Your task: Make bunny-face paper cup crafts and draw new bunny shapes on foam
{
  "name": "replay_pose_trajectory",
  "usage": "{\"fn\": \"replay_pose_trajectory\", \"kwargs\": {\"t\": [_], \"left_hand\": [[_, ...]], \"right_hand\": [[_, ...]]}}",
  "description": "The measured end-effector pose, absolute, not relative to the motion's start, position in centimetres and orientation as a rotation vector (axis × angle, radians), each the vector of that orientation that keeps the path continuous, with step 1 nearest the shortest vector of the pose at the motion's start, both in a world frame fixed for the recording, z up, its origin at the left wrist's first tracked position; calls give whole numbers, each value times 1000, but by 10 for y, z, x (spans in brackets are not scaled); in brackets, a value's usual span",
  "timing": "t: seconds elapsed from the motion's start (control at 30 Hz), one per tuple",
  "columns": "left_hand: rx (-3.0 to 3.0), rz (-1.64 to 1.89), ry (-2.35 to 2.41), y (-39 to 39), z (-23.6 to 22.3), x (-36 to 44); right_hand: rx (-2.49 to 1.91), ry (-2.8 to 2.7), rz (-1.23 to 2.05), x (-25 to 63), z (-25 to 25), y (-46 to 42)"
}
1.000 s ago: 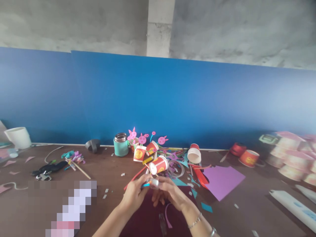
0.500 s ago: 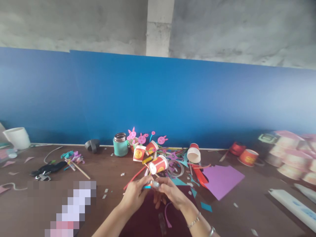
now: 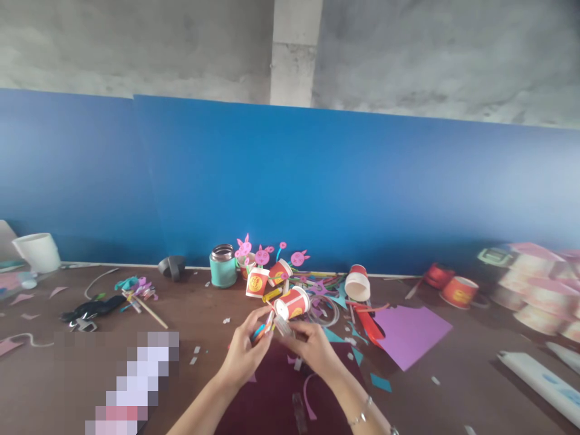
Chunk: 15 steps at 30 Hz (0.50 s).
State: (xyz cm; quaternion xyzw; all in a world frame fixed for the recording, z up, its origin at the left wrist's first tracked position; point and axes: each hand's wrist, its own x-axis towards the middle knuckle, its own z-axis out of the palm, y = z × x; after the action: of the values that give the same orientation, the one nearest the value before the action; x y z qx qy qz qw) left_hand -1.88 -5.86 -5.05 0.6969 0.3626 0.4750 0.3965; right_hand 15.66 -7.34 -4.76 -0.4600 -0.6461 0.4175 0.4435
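Gripping a few slender coloured sticks [image 3: 259, 332], blue, orange and white among them, the left hand [image 3: 247, 347] is closed around them above the near part of the bench [image 3: 421, 411]. The right hand [image 3: 315, 350] pinches a small translucent object [image 3: 284, 327] between thumb and fingers, just beside the sticks; it is too blurred to name.

Just beyond the fingers lies a red-and-white paper cup [image 3: 292, 303] on its side, base toward the person, part of a yellow emblem on its wall. Behind it, an upright printed cup [image 3: 257, 283] shows a round yellow badge on a red panel; the characters inside are too small to read. An orange-red cup [image 3: 460, 292] at the right bears a yellow mark, also illegible. Blue print on a long white bar [image 3: 541, 383] at the right edge is smeared past reading.

Pink animal cut-outs [image 3: 261, 256] with drawn faces rise around the printed cups, near a mint-green jar [image 3: 223, 269]. A purple sheet [image 3: 412, 332] lies to the right of the hands.
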Motion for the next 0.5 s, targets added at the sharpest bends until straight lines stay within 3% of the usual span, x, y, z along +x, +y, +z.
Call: {"fn": "replay_pose_trajectory", "kwargs": {"t": [0.17, 0.5], "left_hand": [[1917, 1174, 1051, -61, -56, -17], [1971, 1112, 1109, -58, -58, -14]], "right_hand": [[-1256, -1815, 486, 156, -49, -76], [-1216, -1928, 285, 150, -49, -81]]}}
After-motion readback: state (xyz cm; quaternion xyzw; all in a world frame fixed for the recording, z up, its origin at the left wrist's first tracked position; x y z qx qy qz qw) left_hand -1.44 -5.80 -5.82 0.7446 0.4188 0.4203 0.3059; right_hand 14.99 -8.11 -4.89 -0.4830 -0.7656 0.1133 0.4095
